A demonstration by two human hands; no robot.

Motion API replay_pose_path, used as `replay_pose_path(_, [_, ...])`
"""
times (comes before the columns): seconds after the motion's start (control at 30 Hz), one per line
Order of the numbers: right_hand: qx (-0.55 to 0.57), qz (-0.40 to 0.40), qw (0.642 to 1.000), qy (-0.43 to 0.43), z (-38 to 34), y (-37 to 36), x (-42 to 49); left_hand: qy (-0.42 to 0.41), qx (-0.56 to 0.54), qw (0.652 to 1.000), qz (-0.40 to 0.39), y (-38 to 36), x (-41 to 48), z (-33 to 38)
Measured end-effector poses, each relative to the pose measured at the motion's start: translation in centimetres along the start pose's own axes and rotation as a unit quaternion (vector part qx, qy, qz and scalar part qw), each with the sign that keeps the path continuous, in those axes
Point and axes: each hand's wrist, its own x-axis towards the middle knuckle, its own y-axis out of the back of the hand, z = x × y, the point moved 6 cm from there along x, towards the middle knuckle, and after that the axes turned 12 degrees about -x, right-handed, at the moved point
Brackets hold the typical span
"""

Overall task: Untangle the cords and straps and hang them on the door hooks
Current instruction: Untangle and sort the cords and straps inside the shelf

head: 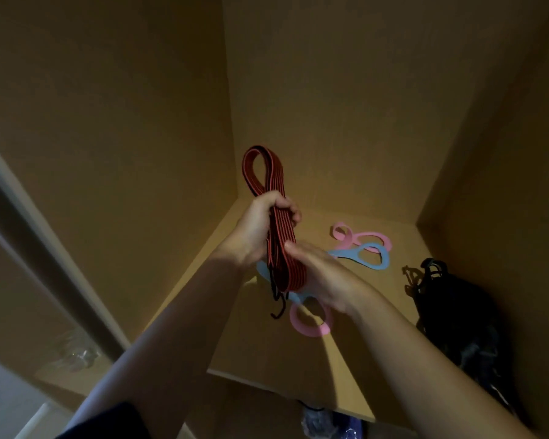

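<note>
Gripping one red strap [278, 236] (black-striped) are left hand [258, 228] and right hand [328, 280].

A home closet — bare wooden shelf [267, 353], plain walls [330, 106].

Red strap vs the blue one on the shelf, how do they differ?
The red strap is black-striped, bundled in several folds and held upright by the left hand and right hand; the blue strap is plain, flat and lies on the shelf. Both form loops.
</note>
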Motion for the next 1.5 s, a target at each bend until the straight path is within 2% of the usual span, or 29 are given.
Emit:
replay_pose_path(0.07, [0.013, -0.027, 0.999, 0.022, 0.6, -1.4, 0.5, 0.022, -0.015, 0.999, 0.039, 1.3, 0.0, -0.5])
replay_pose_path(0.17, [0.015, -0.006, 0.999, 0.028, 1.4, -2.9, 1.2, 0.059, -0.004, 0.995, 0.084, 3.9, 0.0, -1.2])
replay_pose_path(0.23, [0.022, 0.001, 1.0, 0.014, 2.4, -4.2, 1.9, 0.076, 0.085, 0.986, 0.122, 6.2, -0.1, -1.2])
replay_pose_path(0.3, [0.023, 0.005, 1.0, -0.019, 3.5, -5.7, 2.6, 0.084, 0.196, 0.963, 0.167, 8.6, -0.5, -0.9])
replay_pose_path(0.37, [0.004, 0.016, 0.999, -0.048, 4.5, -7.1, 3.4, 0.061, 0.249, 0.94, 0.227, 11.0, -1.1, -0.6])
replay_pose_path(0.43, [-0.033, 0.013, 0.996, -0.076, 5.5, -8.7, 4.6, 0.037, 0.281, 0.925, 0.254, 12.8, -1.5, -0.5])
replay_pose_path(0.5, [-0.056, 0.011, 0.993, -0.102, 6.1, -10.6, 5.7, 0.024, 0.329, 0.911, 0.248, 14.1, -1.6, -0.4])
replay_pose_path(0.63, [-0.088, 0.017, 0.99, -0.105, 6.1, -12.5, 7.4, 0.063, 0.413, 0.884, 0.21, 16.0, -1.9, -1.0])
replay_pose_path(0.73, [-0.158, 0.015, 0.984, -0.077, 6.8, -12.8, 8.6, 0.033, 0.401, 0.896, 0.187, 17.6, -2.0, -1.2])
replay_pose_path(0.8, [-0.256, 0.065, 0.964, -0.039, 6.7, -12.7, 9.4, 0.034, 0.389, 0.903, 0.178, 18.7, -2.0, -1.6])
replay_pose_path(0.87, [-0.365, 0.099, 0.926, -0.019, 7.1, -12.8, 10.2, 0.023, 0.404, 0.9, 0.162, 19.3, -1.7, -1.9])
replay_pose_path(0.93, [-0.411, 0.125, 0.903, 0.013, 7.0, -12.6, 10.5, 0.007, 0.461, 0.874, 0.157, 19.3, -1.6, -1.8])
replay_pose_path(1.03, [-0.495, 0.171, 0.847, 0.088, 5.7, -11.7, 9.8, 0.015, 0.574, 0.802, 0.166, 19.0, -1.1, -1.6])
replay_pose_path(1.07, [-0.498, 0.155, 0.849, 0.089, 5.7, -11.6, 9.7, 0.013, 0.606, 0.778, 0.165, 18.8, -0.8, -1.5])
replay_pose_path(1.13, [-0.458, 0.099, 0.88, 0.079, 5.8, -11.3, 9.5, 0.005, 0.65, 0.743, 0.16, 18.1, -0.3, -1.4])
replay_pose_path(1.2, [-0.421, 0.073, 0.903, 0.049, 5.5, -10.4, 8.8, -0.025, 0.672, 0.724, 0.151, 17.0, 0.1, -1.2])
replay_pose_path(1.3, [-0.429, 0.146, 0.889, 0.056, 5.1, -7.7, 8.0, -0.08, 0.687, 0.714, 0.111, 15.0, 0.9, -1.4])
replay_pose_path(1.4, [-0.439, 0.219, 0.868, 0.076, 4.4, -5.2, 7.2, -0.087, 0.722, 0.686, 0.028, 12.4, 2.1, -2.9])
replay_pose_path(1.43, [-0.435, 0.232, 0.867, 0.075, 4.1, -4.4, 7.0, -0.094, 0.721, 0.686, 0.013, 11.5, 2.3, -3.3])
replay_pose_path(1.5, [-0.38, 0.263, 0.885, 0.052, 3.7, -2.7, 6.4, -0.112, 0.688, 0.717, -0.009, 9.8, 2.4, -4.1])
